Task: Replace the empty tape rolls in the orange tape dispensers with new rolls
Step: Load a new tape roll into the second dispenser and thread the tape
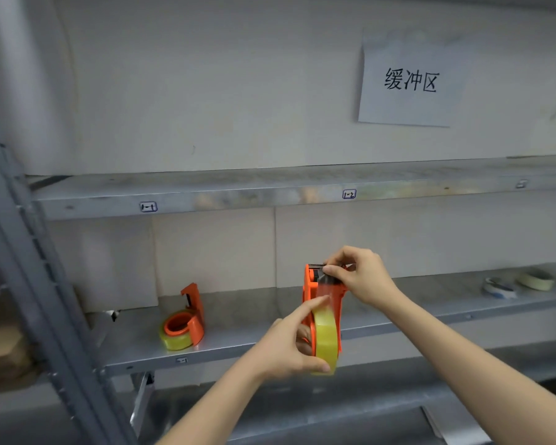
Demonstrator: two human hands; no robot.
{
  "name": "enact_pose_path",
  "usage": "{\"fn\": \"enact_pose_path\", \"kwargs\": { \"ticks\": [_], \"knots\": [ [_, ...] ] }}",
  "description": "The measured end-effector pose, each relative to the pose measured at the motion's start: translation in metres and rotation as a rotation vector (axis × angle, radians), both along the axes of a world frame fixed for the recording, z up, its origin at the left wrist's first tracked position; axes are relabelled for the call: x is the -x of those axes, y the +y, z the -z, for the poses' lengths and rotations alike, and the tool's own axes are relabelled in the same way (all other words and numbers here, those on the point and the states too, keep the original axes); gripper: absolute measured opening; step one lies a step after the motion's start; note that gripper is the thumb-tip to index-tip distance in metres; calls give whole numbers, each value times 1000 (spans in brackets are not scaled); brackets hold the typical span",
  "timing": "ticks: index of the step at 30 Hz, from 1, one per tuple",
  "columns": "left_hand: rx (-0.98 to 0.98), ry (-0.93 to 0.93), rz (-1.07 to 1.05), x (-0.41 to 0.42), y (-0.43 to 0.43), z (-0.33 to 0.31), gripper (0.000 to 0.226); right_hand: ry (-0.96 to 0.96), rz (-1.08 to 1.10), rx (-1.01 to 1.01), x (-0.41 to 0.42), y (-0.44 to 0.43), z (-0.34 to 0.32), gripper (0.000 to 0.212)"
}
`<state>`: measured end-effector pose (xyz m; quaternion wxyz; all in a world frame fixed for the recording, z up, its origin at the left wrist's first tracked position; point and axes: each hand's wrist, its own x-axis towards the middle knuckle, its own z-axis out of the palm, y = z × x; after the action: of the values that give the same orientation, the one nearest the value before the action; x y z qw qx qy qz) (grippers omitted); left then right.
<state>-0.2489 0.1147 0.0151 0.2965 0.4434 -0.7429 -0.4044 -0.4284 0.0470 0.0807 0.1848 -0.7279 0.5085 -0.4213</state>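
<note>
Two orange tape dispensers are in view. The held dispenser (310, 284) stands upright in front of the lower shelf (238, 322), with a yellow tape roll (326, 335) seated in it. The left hand (286, 345) grips the roll's bottom, thumb curled beneath and index finger laid straight along its side. The right hand (363, 277) has its fingers (333, 270) closed in a pinch on the tape strip (326, 285) by the toothed cutter. The second dispenser (195, 313) lies on the shelf, left. Two loose rolls (498, 287) sit far right.

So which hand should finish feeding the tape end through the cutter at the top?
Probably the right hand: its fingertips pinch the tape end at the cutter of the orange dispenser. The left hand is lower, gripping the yellow roll to steady it.
</note>
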Motion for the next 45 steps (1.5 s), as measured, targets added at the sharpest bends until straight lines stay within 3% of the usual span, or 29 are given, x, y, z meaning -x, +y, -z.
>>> {"fn": "enact_pose_path", "kwargs": {
  "ticks": [6, 29, 45],
  "knots": [
    [6, -6, 78, -11, 28, -9, 101, -28, 89, 3, -6, 35, -5, 10],
    [-75, 32, 169, 95, 69, -30, 97, -9, 57, 0, 108, 88, -30, 16],
    [6, 118, 151, 120, 91, -43, 95, -195, 139, 29, 142, 95, -35, 19]
  ]
}}
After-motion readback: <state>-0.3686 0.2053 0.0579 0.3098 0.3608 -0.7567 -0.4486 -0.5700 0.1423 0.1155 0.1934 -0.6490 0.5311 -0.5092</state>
